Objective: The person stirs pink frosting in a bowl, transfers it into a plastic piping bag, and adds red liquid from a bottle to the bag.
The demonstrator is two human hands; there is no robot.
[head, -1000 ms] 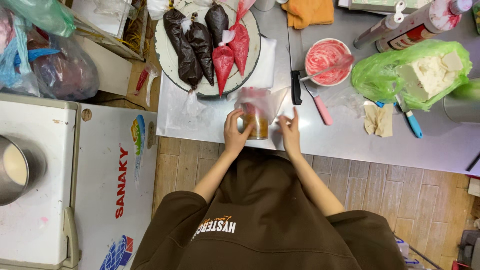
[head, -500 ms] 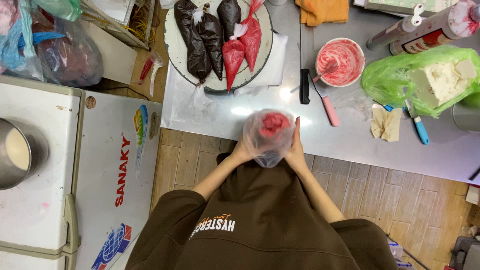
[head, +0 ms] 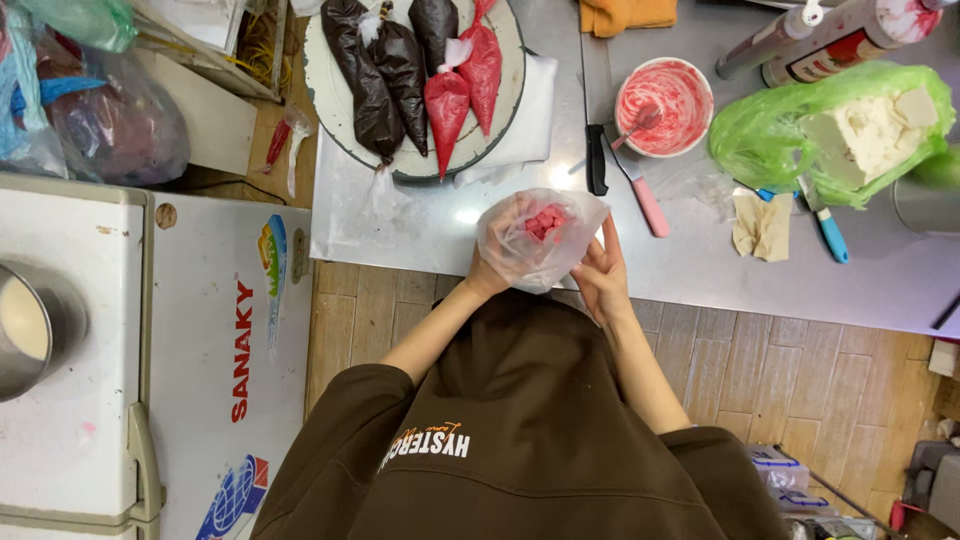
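Both hands cradle a clear piping bag (head: 540, 238) of pink cream over the steel counter (head: 700, 270) edge: left hand (head: 492, 268) gripping beneath, right hand (head: 602, 272) pinching its side. Squeeze unevenly and cream could ooze out the open top.

A grey, smooth metal worktop (head: 700, 270) runs across the upper part of the view, its front edge meeting a floor of pale wooden planks (head: 760, 370) laid in short staggered boards. To the left stands a white chest freezer (head: 200, 330) with a coloured printed lid — a round steel pot (head: 30, 330) sits on it. Light falls evenly from above, leaving a soft bright glare on the worktop.
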